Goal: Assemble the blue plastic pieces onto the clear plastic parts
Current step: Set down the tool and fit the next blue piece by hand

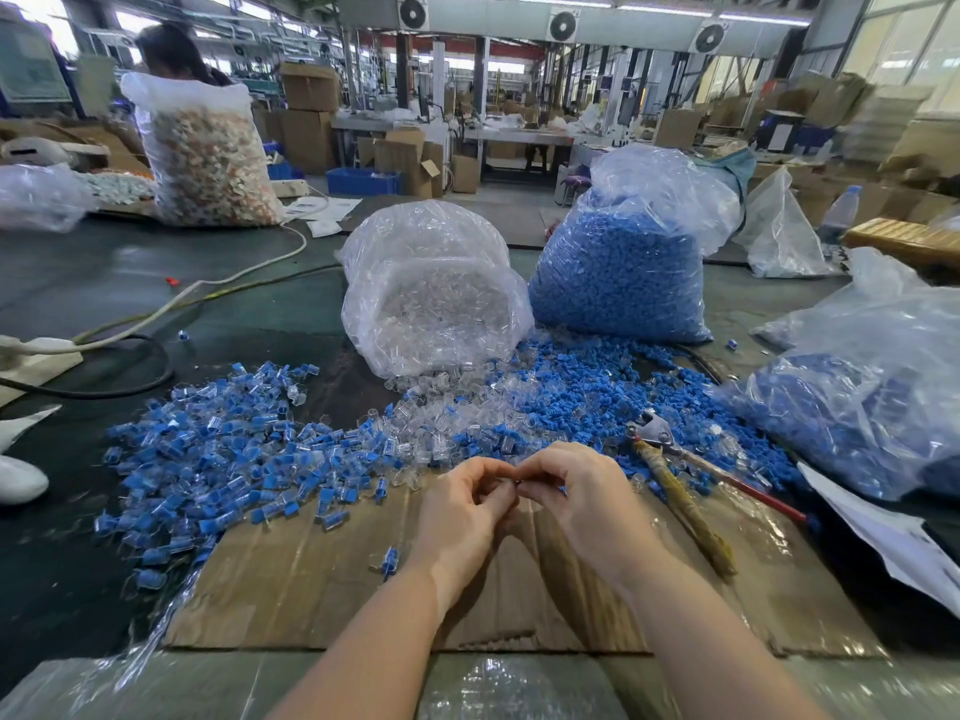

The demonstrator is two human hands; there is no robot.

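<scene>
Over the sheet of cardboard [291,579] at the near edge of the table, the left hand [462,511] and the right hand [576,491] meet, fingers curled inward and fingertips pressed together around something small. What sits between them is mostly hidden; a sliver of blue shows near the right fingers, so it is probably one blue piece being pushed into one clear part, though that cannot be made out for certain. Holding the work close to the body and low over the cardboard likely gives a steady place to press.

Supplies lie within easy reach. The bag of clear parts [431,298] is tipped on its side with its mouth toward the person, spilling parts onto the table. The bag of blue pieces [618,272] stands just beside it, with a loose heap of blue pieces [582,387] below it. To the left spreads a pile of finished pieces [218,459], kept apart from the raw stock, and one more [388,558] rests on the cardboard near the left wrist. A pair of pliers [670,459] lies to the right, untouched.
</scene>
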